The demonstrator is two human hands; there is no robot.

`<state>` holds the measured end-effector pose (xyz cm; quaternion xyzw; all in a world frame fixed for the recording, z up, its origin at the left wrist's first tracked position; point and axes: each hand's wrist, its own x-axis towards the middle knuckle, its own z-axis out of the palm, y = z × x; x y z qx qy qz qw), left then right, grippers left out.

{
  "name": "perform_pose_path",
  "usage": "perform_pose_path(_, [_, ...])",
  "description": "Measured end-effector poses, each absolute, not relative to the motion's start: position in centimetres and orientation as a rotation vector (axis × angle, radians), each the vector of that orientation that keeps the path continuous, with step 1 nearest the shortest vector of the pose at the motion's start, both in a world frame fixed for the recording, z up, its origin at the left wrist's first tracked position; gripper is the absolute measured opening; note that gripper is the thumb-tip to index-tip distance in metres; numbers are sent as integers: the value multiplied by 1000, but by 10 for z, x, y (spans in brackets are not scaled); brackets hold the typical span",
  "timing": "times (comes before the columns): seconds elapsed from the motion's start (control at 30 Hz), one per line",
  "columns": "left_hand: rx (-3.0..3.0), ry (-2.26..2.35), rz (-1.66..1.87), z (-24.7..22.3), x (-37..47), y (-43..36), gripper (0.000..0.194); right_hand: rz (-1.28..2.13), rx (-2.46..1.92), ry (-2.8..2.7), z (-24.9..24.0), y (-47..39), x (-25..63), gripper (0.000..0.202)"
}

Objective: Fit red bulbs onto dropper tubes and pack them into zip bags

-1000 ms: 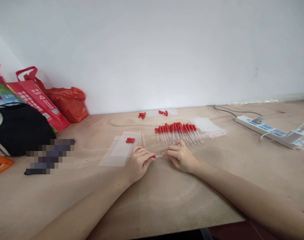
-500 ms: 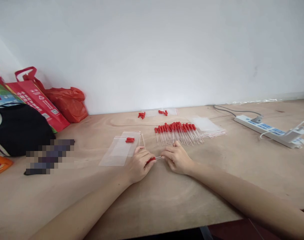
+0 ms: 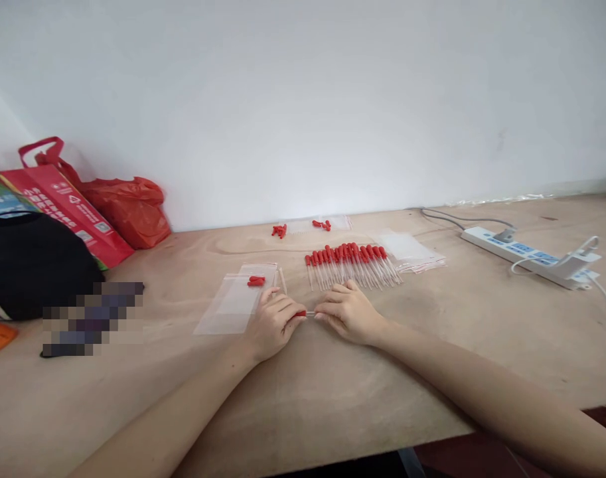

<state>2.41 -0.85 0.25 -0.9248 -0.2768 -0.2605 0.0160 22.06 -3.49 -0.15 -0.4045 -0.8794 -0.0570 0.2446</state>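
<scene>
My left hand [image 3: 275, 323] is closed around a red rubber bulb [image 3: 300, 313], whose end shows at the fingertips. From that end a thin clear dropper tube [image 3: 310, 314] runs across to my right hand [image 3: 351, 313], which pinches it; most of the tube is hidden by the fingers. How deep the tube sits in the bulb I cannot tell. Just beyond my right hand lies a row of red-topped droppers [image 3: 350, 255], side by side with tips toward me. By my left hand, loose red bulbs [image 3: 255, 281] rest on flat clear plastic bags [image 3: 218, 312].
More red bulbs [image 3: 279, 231] and a clear bag [image 3: 340, 224] lie near the wall. A stack of clear bags [image 3: 409, 247] is right of the droppers. Further right is a power strip [image 3: 526, 255] with cords. Red bags [image 3: 138, 209] and a black bag [image 3: 38, 265] stand left.
The view has shifted slightly. My hands have come a little closer together, and the bulb and tube now lie more nearly level in one line.
</scene>
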Motion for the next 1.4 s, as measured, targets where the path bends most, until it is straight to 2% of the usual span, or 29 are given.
perform_pose_path(0.13, [-2793,-918,-803,7,15,-1,16,-165,-1205,-2436,7,-33,221,17])
perform_pose_path(0.27, [-2473,-1265,-901,6,-6,19,30,59,-1535,-2173,14,-7,219,20])
perform_pose_path(0.33, [-2341,-1445,-911,4,-17,29,28,133,-1673,-1980,16,10,214,23])
perform_pose_path(0.47, [-2271,-1673,-913,0,-30,42,16,53,-1860,-1862,15,36,194,28])
perform_pose_path(0.6, [-2315,-1685,-908,-3,-34,49,19,58,-2033,-1862,11,48,178,25])
perform_pose_path(0.77, [-2406,-1634,-921,-8,-38,56,23,48,-2068,-1877,7,52,176,23])
perform_pose_path(0.97, [-2424,-1671,-935,-8,-35,56,15,-23,-1895,-1995,9,44,161,22])
perform_pose_path(1.13, [-2435,-1703,-910,-6,-35,56,11,94,-1886,-2038,12,39,136,26])
perform_pose_path(1.4, [-2491,-1636,-820,-2,-37,59,5,190,-1976,-2026,15,40,122,22])
